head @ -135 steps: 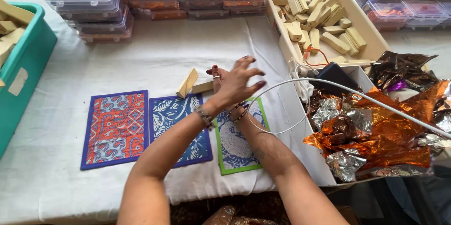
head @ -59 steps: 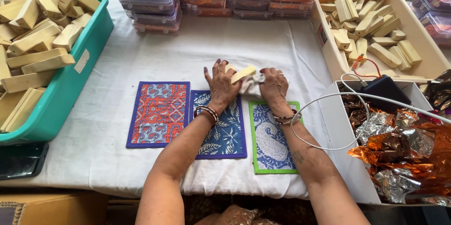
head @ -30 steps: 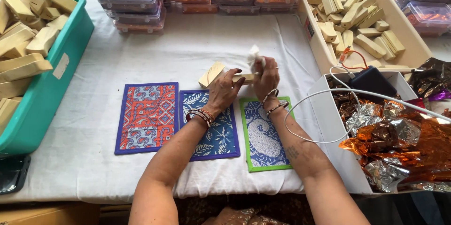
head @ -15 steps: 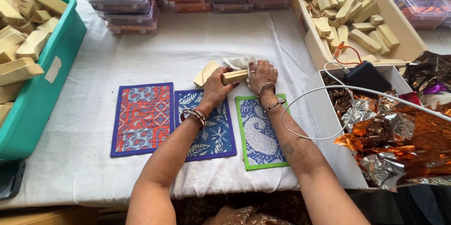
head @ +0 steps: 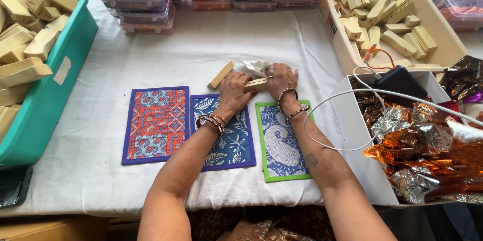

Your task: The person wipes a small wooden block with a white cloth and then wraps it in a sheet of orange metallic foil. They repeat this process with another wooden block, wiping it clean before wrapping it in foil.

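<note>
A pale wooden block is gripped by the left hand & right hand, w/ a white cloth just behind it. A 2nd block lies beside the left hand. Three patterned mats are laid in a row on the white-covered bench; a teal tub of blocks is seen at left.

The crumpled white cloth, raised a second ago above the pale wooden bar, has been lowered to the table at frame centre, with both hands brought down.
</note>
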